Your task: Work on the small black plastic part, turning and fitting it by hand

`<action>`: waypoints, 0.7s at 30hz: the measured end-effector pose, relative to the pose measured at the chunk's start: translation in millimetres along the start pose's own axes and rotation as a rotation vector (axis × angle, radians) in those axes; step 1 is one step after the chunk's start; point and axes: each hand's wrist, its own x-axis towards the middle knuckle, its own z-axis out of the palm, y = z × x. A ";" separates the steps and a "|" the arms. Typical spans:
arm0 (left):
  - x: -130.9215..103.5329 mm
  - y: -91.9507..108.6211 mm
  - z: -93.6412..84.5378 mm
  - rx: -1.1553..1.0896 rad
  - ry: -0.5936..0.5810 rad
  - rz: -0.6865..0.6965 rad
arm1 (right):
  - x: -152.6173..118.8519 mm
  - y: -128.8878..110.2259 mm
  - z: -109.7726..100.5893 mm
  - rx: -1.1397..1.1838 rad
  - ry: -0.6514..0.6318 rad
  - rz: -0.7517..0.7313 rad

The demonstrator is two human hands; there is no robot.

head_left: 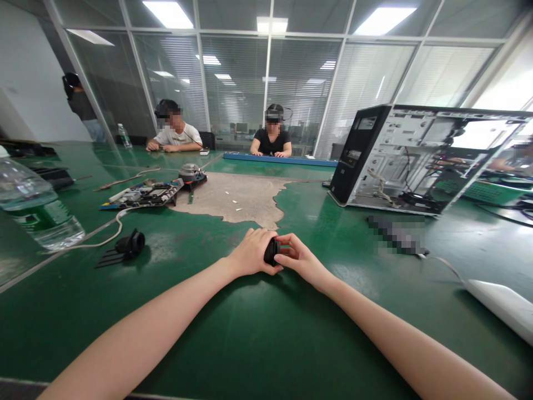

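Note:
Just above the green table, a small black part (pixel 271 252) with a rounded edge is held between both hands; what kind of part it is I cannot make out. My left hand (pixel 253 253) wraps round it from the left, covering much of it. From the right, my right hand (pixel 300 257) pinches its side with thumb and fingertips. On the table to the left lies a black plastic piece (pixel 129 244) with a round opening and flat slotted fins.
A computer case (pixel 366 161) with its side off stands at right. A circuit board (pixel 145 193) and cooler (pixel 192 175) lie at left behind a cable. Nearer are a water bottle (pixel 35 205) and a white device (pixel 499 303). Two people sit across the table.

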 end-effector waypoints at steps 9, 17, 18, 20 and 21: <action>-1.0 -1.6 1.1 0.019 0.005 0.012 | 0.4 -1.0 1.6 0.040 0.007 -0.008; 0.1 -0.7 0.2 0.001 0.008 0.013 | 1.6 1.2 0.4 -0.002 0.029 0.003; 0.0 -0.6 0.0 0.000 0.009 0.013 | 1.4 1.0 0.0 -0.003 0.025 0.008; -0.4 -0.6 0.1 0.003 0.006 0.011 | 0.9 0.3 -0.6 0.005 0.006 -0.004; -0.6 -0.8 0.3 0.008 0.006 0.010 | 0.5 -0.1 -0.7 0.012 -0.008 -0.017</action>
